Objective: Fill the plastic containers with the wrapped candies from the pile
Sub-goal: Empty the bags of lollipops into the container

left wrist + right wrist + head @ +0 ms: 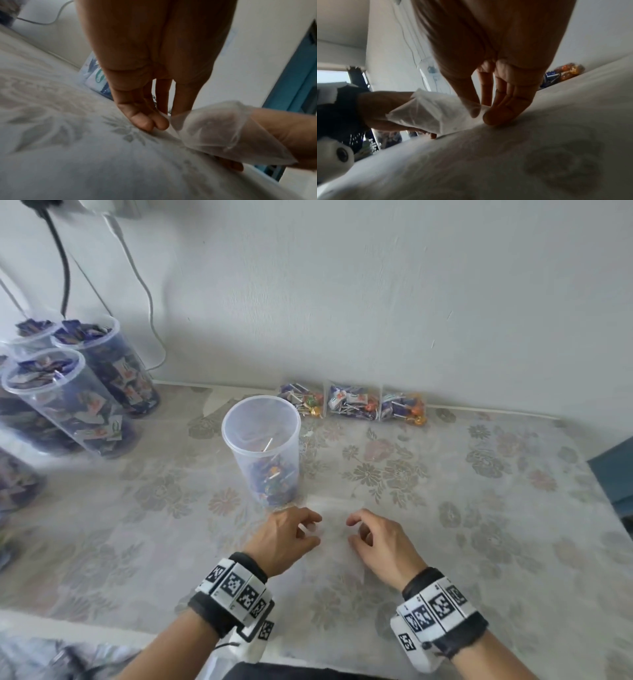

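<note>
Fingers: left hand (286,537) and right hand (378,542) lie facing each other on the table (479,542), knuckles up, fingers curled downward. Between them a clear empty plastic bag (334,520), nearly invisible against the cloth from the head view. The left wrist view shows the left fingertips (145,121) pinching one edge of the bag (219,129); the bag drapes over the right hand's fingers opposite. The right wrist view shows the right thumb and fingertips (498,115) pinching the other end of the bag (433,112), which is lifted slightly off the table.

Just beyond the left hand: one open plastic container (262,446), upright, clear, roughly a third filled with wrapped candies, a white stick or two showing above them. It stands near the left knuckles, not touching.

Against the wall, well behind the container and to its right: three small clear packets of wrapped candies (352,402), side by side, purple, white and orange wrappers, sticks visible.

Far left: filled containers (78,392), at least three, packed to the rim with purple-wrapped candies, grouped touching one another; more shapes at the left edge, blurred.

Surface: pale floral tablecloth. Wall behind: white, with a black cable (61,258) and a white cable (137,275) hanging down. Right edge: a blue-grey object (613,474), partly out of frame.

Both wrists carry black bands with printed square markers.
</note>
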The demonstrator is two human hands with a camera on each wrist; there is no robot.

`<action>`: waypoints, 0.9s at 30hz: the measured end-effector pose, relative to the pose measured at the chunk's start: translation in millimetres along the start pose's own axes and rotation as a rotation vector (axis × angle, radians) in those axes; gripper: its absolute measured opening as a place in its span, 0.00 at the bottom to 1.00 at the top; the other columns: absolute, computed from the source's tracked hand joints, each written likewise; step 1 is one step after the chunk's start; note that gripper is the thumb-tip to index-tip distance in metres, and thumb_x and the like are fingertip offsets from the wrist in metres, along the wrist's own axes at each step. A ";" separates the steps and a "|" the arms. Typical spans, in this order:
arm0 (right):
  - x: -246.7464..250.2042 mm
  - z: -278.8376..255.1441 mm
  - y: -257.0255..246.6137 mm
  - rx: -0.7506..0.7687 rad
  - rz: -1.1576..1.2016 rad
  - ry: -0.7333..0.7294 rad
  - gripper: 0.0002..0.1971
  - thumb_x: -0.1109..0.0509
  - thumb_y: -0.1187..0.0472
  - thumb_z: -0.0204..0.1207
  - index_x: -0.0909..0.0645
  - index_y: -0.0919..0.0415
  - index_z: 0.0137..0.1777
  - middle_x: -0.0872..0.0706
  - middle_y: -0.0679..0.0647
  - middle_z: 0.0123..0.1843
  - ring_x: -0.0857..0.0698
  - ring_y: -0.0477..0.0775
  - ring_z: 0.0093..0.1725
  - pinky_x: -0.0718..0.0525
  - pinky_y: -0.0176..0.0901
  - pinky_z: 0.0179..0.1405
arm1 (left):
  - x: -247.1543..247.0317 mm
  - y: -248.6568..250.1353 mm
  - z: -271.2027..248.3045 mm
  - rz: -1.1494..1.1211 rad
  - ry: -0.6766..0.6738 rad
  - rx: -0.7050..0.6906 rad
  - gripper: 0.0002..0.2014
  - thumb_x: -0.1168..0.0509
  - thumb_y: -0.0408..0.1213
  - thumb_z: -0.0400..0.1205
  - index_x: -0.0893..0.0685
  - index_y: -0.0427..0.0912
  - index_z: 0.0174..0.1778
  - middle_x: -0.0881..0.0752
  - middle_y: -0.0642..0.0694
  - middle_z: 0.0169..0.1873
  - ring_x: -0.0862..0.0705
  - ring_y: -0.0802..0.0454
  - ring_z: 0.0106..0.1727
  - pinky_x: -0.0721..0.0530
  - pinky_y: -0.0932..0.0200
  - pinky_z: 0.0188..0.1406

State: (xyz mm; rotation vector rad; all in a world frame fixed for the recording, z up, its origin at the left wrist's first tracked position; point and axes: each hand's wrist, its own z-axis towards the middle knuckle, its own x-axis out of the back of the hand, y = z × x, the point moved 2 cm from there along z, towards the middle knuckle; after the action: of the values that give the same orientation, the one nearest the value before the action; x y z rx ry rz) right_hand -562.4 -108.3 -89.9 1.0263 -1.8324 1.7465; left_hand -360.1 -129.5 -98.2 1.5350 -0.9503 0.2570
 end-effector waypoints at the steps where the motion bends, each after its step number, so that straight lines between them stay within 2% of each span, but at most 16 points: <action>1: -1.4 2.3 2.5 0.006 -0.056 -0.022 0.10 0.29 0.59 0.77 0.18 0.56 0.57 0.20 0.46 0.36 0.21 0.45 0.35 0.23 0.40 0.41 | -1.1 -2.0 1.4 0.054 -0.006 -0.001 0.16 0.28 0.39 0.80 0.15 0.46 0.64 0.17 0.52 0.50 0.20 0.64 0.39 0.26 0.78 0.42; 2: -2.3 4.0 3.7 0.007 -0.100 -0.044 0.12 0.29 0.56 0.77 0.17 0.56 0.59 0.21 0.46 0.39 0.20 0.47 0.38 0.22 0.40 0.43 | -2.1 -3.6 2.7 0.103 -0.017 -0.007 0.17 0.29 0.40 0.80 0.16 0.45 0.65 0.18 0.51 0.51 0.20 0.62 0.41 0.26 0.76 0.44; 5: -1.0 3.4 3.5 -0.017 -0.190 -0.134 0.20 0.28 0.47 0.74 0.20 0.51 0.65 0.25 0.45 0.49 0.18 0.49 0.47 0.21 0.41 0.48 | -3.5 -3.6 3.6 0.224 -0.072 -0.033 0.23 0.29 0.47 0.79 0.20 0.49 0.71 0.22 0.52 0.53 0.19 0.54 0.48 0.22 0.63 0.52; 8: 4.4 1.0 2.5 -0.038 -0.337 -0.208 0.28 0.29 0.37 0.70 0.28 0.43 0.69 0.30 0.46 0.55 0.21 0.50 0.54 0.21 0.42 0.45 | 0.3 -3.2 0.1 0.381 -0.122 -0.023 0.33 0.30 0.59 0.76 0.28 0.57 0.77 0.26 0.54 0.59 0.20 0.53 0.55 0.21 0.57 0.53; 11: 9.9 -1.7 3.3 -0.027 -0.448 -0.238 0.36 0.30 0.31 0.67 0.35 0.40 0.74 0.33 0.48 0.57 0.25 0.50 0.55 0.23 0.40 0.43 | 6.5 -4.9 -3.1 0.506 -0.144 -0.022 0.42 0.30 0.67 0.72 0.36 0.60 0.80 0.28 0.54 0.63 0.23 0.52 0.62 0.21 0.55 0.53; 15: 15.8 -4.4 6.8 -0.007 -0.547 -0.283 0.45 0.32 0.25 0.64 0.43 0.37 0.79 0.33 0.50 0.58 0.29 0.50 0.54 0.23 0.38 0.45 | 12.1 -8.3 -4.7 0.565 -0.167 -0.063 0.47 0.30 0.70 0.69 0.41 0.62 0.83 0.31 0.53 0.64 0.25 0.52 0.64 0.21 0.56 0.53; 19: 18.7 -4.5 7.3 0.016 -0.543 -0.303 0.47 0.32 0.24 0.62 0.44 0.36 0.80 0.35 0.50 0.57 0.30 0.49 0.53 0.24 0.39 0.47 | 17.2 -13.3 -6.1 0.555 -0.219 -0.102 0.50 0.30 0.70 0.68 0.44 0.61 0.84 0.33 0.53 0.67 0.27 0.53 0.65 0.22 0.58 0.56; 21: 21.4 -3.0 8.3 0.013 -0.476 -0.309 0.45 0.31 0.26 0.64 0.43 0.36 0.80 0.34 0.48 0.57 0.30 0.48 0.55 0.23 0.38 0.50 | 21.3 -15.4 -7.1 0.496 -0.230 -0.114 0.48 0.30 0.69 0.70 0.43 0.61 0.84 0.32 0.55 0.67 0.27 0.55 0.64 0.22 0.59 0.58; 23: 27.1 -0.8 8.9 0.011 -0.378 -0.281 0.42 0.33 0.26 0.66 0.39 0.37 0.79 0.32 0.46 0.57 0.28 0.46 0.58 0.22 0.39 0.53 | 29.3 -16.9 -9.0 0.376 -0.223 -0.117 0.40 0.30 0.66 0.73 0.35 0.61 0.81 0.27 0.58 0.64 0.24 0.61 0.59 0.22 0.64 0.57; 25: 33.3 3.0 6.7 0.025 -0.314 -0.233 0.38 0.36 0.27 0.68 0.34 0.39 0.77 0.29 0.44 0.56 0.25 0.43 0.55 0.20 0.40 0.54 | 41.0 -19.9 -12.7 0.293 -0.203 -0.122 0.27 0.31 0.61 0.77 0.23 0.60 0.71 0.22 0.60 0.57 0.21 0.65 0.52 0.23 0.71 0.52; 27: 38.4 11.4 3.0 0.039 -0.264 -0.164 0.30 0.34 0.34 0.73 0.28 0.42 0.74 0.26 0.43 0.53 0.25 0.38 0.46 0.20 0.38 0.51 | 55.2 -26.4 -15.9 0.259 -0.189 -0.110 0.14 0.32 0.56 0.80 0.17 0.57 0.59 0.18 0.61 0.50 0.18 0.65 0.48 0.25 0.77 0.46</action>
State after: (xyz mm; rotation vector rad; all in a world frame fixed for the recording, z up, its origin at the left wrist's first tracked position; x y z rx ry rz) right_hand -587.2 -128.3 -65.5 1.3937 -1.6706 1.5857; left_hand -301.3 -140.2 -77.7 1.3517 -1.2944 0.2414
